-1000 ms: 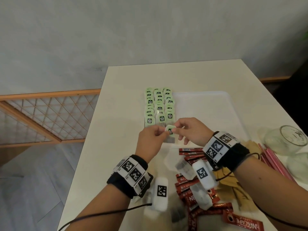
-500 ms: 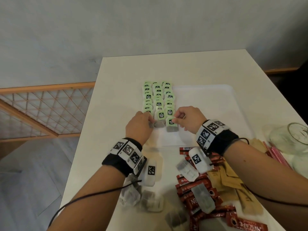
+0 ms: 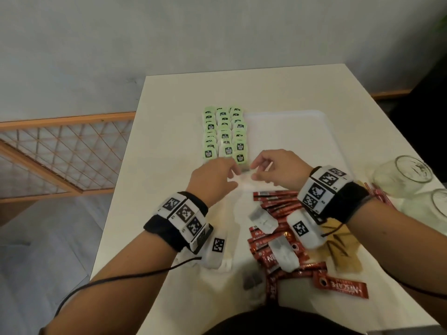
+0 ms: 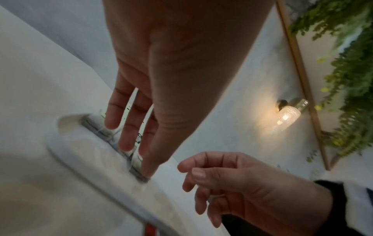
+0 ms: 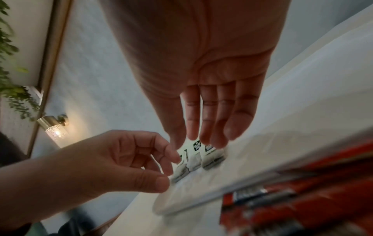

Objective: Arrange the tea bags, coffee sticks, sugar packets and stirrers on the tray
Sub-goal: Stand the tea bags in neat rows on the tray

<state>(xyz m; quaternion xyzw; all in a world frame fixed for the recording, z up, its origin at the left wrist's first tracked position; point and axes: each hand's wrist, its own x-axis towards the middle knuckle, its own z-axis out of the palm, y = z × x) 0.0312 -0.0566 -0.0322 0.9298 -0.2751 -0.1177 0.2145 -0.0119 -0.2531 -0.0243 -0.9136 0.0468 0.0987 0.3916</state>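
Green-tagged tea bags [image 3: 225, 134] lie in three overlapping columns at the left end of the white tray [image 3: 290, 131]. The nearest one [image 3: 240, 157] fronts the right column. My left hand [image 3: 232, 168] and right hand [image 3: 254, 168] hover just in front of it, fingers relaxed and holding nothing. In the left wrist view my left hand [image 4: 137, 151] reaches down with straight fingers, the thumb tip on the row's near end. My right hand [image 5: 201, 137] hangs over the tea bags [image 5: 212, 156]. Red coffee sticks [image 3: 278, 206], brown sugar packets [image 3: 343, 247] and pink stirrers [image 3: 379, 194] lie off the tray.
Loose tea bags [image 3: 261, 220] lie on the coffee stick pile, with more under my left wrist. Two glasses [image 3: 406, 175] stand at the right table edge. The table's left edge drops to the floor beside a wooden lattice [image 3: 60, 153].
Both hands carried a tea bag down onto the front of the right column, let it go, and have drawn back slightly toward me.
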